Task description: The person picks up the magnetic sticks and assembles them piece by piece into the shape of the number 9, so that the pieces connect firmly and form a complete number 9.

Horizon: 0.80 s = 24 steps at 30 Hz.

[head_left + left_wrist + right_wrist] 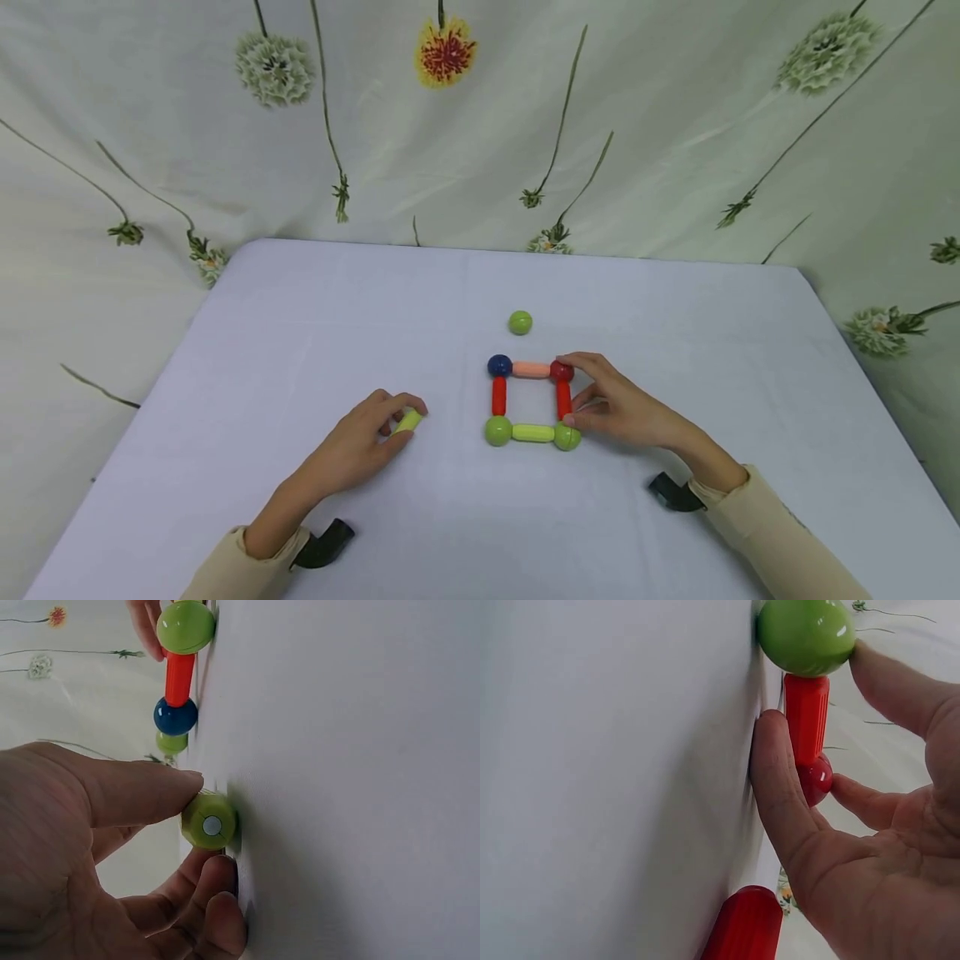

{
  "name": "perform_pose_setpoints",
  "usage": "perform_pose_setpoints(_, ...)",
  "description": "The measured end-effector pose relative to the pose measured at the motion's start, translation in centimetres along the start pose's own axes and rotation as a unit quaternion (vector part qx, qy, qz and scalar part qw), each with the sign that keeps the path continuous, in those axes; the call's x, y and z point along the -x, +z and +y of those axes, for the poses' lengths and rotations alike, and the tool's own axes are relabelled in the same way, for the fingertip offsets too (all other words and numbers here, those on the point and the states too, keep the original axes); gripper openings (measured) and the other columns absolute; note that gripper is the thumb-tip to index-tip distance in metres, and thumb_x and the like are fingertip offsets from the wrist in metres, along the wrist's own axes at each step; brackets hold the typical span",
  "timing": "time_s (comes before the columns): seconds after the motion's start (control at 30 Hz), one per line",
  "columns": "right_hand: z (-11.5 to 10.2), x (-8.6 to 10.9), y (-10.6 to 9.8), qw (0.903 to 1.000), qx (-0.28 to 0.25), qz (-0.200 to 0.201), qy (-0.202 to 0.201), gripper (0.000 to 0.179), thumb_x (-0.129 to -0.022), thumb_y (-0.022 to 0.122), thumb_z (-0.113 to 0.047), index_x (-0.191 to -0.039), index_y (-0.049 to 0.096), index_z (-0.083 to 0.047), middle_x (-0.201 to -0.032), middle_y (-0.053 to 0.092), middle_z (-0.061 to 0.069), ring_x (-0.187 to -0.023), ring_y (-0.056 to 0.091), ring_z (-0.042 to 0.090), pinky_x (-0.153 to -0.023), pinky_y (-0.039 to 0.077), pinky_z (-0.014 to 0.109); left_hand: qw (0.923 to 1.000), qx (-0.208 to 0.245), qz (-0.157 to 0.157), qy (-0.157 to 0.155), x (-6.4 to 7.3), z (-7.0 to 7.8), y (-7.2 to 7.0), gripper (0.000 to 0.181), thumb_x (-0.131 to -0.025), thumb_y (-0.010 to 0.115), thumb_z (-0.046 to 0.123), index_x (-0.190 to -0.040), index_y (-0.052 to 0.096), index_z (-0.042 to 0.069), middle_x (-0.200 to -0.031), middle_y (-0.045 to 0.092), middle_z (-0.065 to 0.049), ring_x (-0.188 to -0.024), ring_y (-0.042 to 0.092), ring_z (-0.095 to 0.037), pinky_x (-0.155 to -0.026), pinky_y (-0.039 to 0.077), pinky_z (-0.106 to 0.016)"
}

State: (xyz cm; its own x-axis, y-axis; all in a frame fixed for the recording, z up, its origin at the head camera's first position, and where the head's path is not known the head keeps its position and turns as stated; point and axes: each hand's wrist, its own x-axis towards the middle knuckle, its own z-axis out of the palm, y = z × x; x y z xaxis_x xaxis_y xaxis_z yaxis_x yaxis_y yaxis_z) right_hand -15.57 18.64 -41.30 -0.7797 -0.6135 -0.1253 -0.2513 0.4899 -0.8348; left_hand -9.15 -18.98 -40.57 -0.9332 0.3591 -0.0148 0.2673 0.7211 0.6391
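Note:
My left hand [369,442] pinches a short yellow-green magnetic rod [408,421] between thumb and fingers, just above or on the table. In the left wrist view the rod's end [211,823] faces the camera with a pale round dot. To the right lies a square of magnetic rods and balls. A blue ball [499,366], a red ball [562,371] and green balls [498,431] form its corners. My right hand [622,408] grips its right side, the thumb on the near green ball [806,634], a finger on the red ball [817,780], around a red rod [806,716].
A loose green ball [521,322] lies beyond the square. In the right wrist view a dark red rod [746,930] lies near the hand. Black wrist mounts [324,545] stick out from both sleeves. Flower-patterned cloth [480,125] hangs behind the white table [360,292].

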Motion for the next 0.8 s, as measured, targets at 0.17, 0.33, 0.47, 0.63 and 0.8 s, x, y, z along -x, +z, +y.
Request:
perform_pose_setpoints(0.17, -0.1, -0.3, 0.0, 0.9994, 0.030, 0.015, -0.001, 0.065, -0.095, 0.069, -0.013, -0.151, 0.036, -0.014, -0.149, 0.036, 0.015, -0.097, 0.065, 0.016, -0.091, 0.055, 0.032, 0.9997, -0.021, 0.011, -0.007, 0.0, 0.2, 0.3, 0.027, -0.092, 0.066, 0.003, -0.111, 0.070, 0.022, -0.092, 0.054, 0.000, -0.078, 0.048, -0.013, -0.065, 0.041, -0.023)
perform_pose_setpoints(0.33, -0.4, -0.6, 0.0, 0.9988, 0.039, 0.028, -0.001, 0.060, -0.095, 0.067, -0.006, -0.148, 0.039, -0.013, -0.143, 0.042, 0.013, -0.089, 0.065, 0.014, -0.088, 0.054, 0.029, 0.9997, -0.007, 0.024, -0.006, 0.0, 0.3, 0.5, 0.025, -0.091, 0.067, 0.001, -0.105, 0.074, 0.021, -0.093, 0.059, 0.001, -0.075, 0.049, -0.011, -0.065, 0.043, -0.022)
perform_pose_setpoints(0.47, -0.2, -0.7, -0.2, 0.9990, 0.034, 0.027, 0.003, 0.060, -0.094, 0.067, -0.006, -0.147, 0.039, -0.013, -0.143, 0.042, 0.013, -0.088, 0.066, 0.014, -0.087, 0.054, 0.028, 0.9996, 0.015, 0.024, -0.007, -0.1, 0.5, 0.6, 0.027, -0.092, 0.067, 0.002, -0.108, 0.074, 0.022, -0.096, 0.065, 0.002, -0.079, 0.056, -0.008, -0.070, 0.049, -0.024)
perform_pose_setpoints(0.63, 0.1, -0.8, -0.2, 0.9992, 0.029, 0.026, 0.002, 0.061, -0.094, 0.067, -0.007, -0.148, 0.039, -0.014, -0.144, 0.042, 0.013, -0.089, 0.066, 0.014, -0.087, 0.054, 0.028, 0.9977, 0.060, 0.014, -0.027, -0.3, 1.2, 0.6, 0.026, -0.094, 0.066, 0.006, -0.114, 0.073, 0.022, -0.110, 0.069, -0.002, -0.081, 0.065, -0.008, -0.072, 0.054, -0.024)
perform_pose_setpoints(0.8, 0.0, -0.7, -0.2, 0.9993, 0.026, 0.028, 0.005, 0.060, -0.095, 0.066, -0.007, -0.148, 0.039, -0.015, -0.144, 0.042, 0.012, -0.087, 0.066, 0.015, -0.086, 0.053, 0.029, 0.9897, 0.138, -0.020, -0.031, -0.2, 2.5, 1.1, 0.031, -0.094, 0.067, 0.009, -0.123, 0.068, 0.019, -0.121, 0.066, -0.005, -0.084, 0.070, -0.007, -0.075, 0.055, -0.024)
